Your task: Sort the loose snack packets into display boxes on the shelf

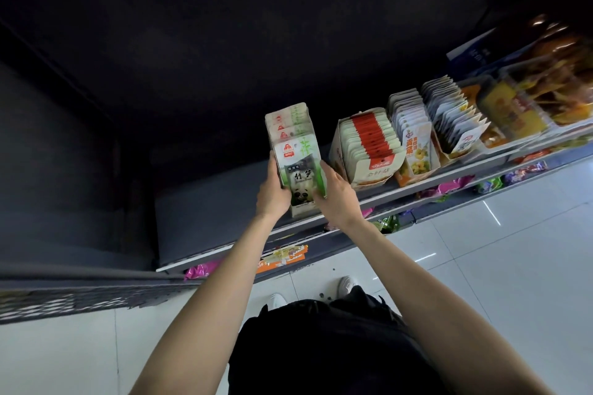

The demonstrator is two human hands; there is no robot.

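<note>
A display box of green-and-white bamboo shoot packets (pixel 293 141) with a panda on the front stands at the front of the grey shelf (pixel 205 212). My left hand (pixel 272 192) grips its left side and my right hand (pixel 337 196) grips its right side. Just to its right stands a beige display box of red-and-white packets (pixel 369 151), then a box of yellow-printed packets (pixel 414 138) and a box of white packets (pixel 455 115).
Clear trays of orange-brown snacks (pixel 529 99) fill the shelf's far right. Lower shelves hold purple, green and orange packets (pixel 282 258). The shelf part to the left of the held box is bare. White tiled floor (pixel 481 266) lies below, with my shoes visible.
</note>
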